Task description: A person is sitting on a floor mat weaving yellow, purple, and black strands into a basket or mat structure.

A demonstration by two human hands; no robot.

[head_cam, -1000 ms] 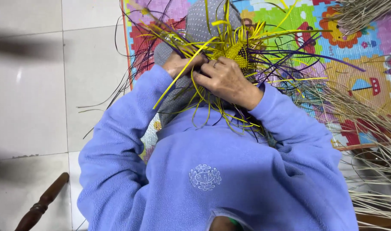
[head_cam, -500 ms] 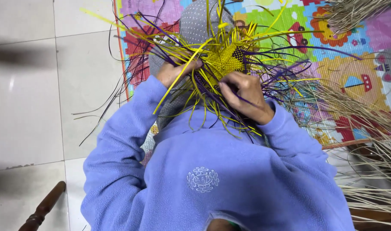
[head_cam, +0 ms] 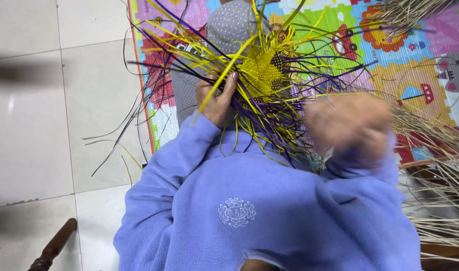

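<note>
The left hand (head_cam: pixel 217 98) is gripping the yellow-and-purple woven piece (head_cam: pixel 262 75) by its edge, fingers curled around strands; the right hand (head_cam: pixel 347 125) is blurred beside it, its grasp impossible to tell; the piece is resting above the lap, over a colourful play mat (head_cam: pixel 415 45).

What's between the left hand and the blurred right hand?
In the head view, loose yellow and purple strips fan down between the left hand and the right hand, hanging from the yellow woven patch.
</note>
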